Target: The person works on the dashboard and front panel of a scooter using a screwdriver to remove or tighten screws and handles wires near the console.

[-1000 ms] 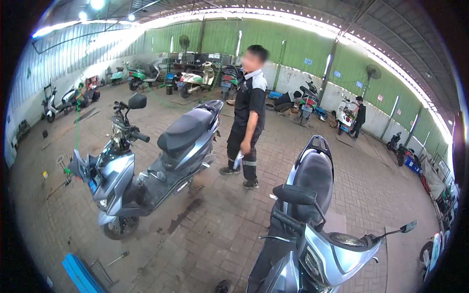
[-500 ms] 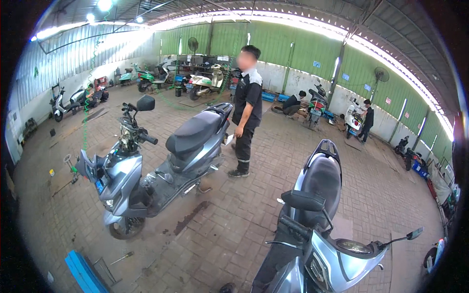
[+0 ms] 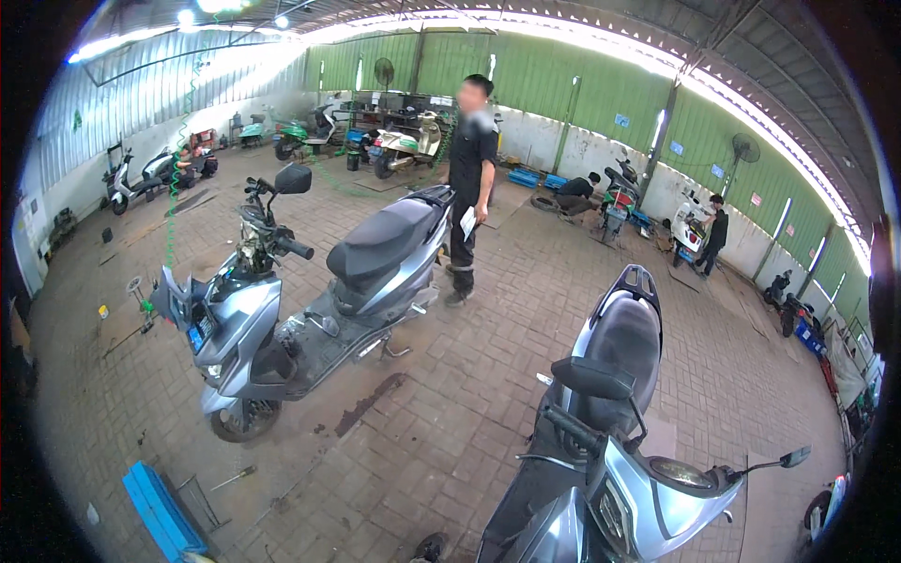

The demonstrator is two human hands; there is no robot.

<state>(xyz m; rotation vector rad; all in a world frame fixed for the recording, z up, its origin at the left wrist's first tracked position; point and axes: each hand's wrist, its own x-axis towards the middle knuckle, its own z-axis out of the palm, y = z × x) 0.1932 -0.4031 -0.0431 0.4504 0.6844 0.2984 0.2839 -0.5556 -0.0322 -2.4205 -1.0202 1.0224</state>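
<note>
Neither of my hands shows in the head view. Nearest to me at the lower right stands a silver-blue scooter, its dark seat pointing away and its handlebar mirrors spread wide. Across from it at left is a second grey-blue scooter on its stand, with the front cover loosened and the parts around the handlebar exposed. Behind that scooter's seat stands a co-worker in dark work clothes, holding something white and flat in one hand.
A blue toolbox lies at lower left beside a screwdriver. A coiled green hose hangs at left. Farther off, a person crouches by a scooter and another stands by a white scooter. Fans and shelves line the wall.
The view has shifted slightly. The standing co-worker has stepped back behind the left scooter's tail and turned a little, the white thing still in hand. Both near scooters stay put.
</note>
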